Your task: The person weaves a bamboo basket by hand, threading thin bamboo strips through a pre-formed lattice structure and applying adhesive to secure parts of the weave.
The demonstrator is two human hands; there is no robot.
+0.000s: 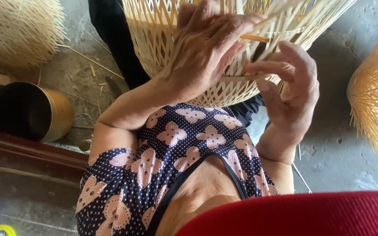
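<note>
Head view: a woven bamboo basket (189, 65) sits in the lap.
Left hand (208, 48): fingers closed on a bamboo strip (254, 38) at the weave.
Right hand (292, 94): pinching another strip — steadying the rim.
Doing it well: keep strips taut — probably snug against neighbours.

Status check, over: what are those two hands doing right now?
Left hand pinching upper bamboo strip. Right hand pinching lower bamboo strip. Woven bamboo basket under both, nothing in the way.
</note>
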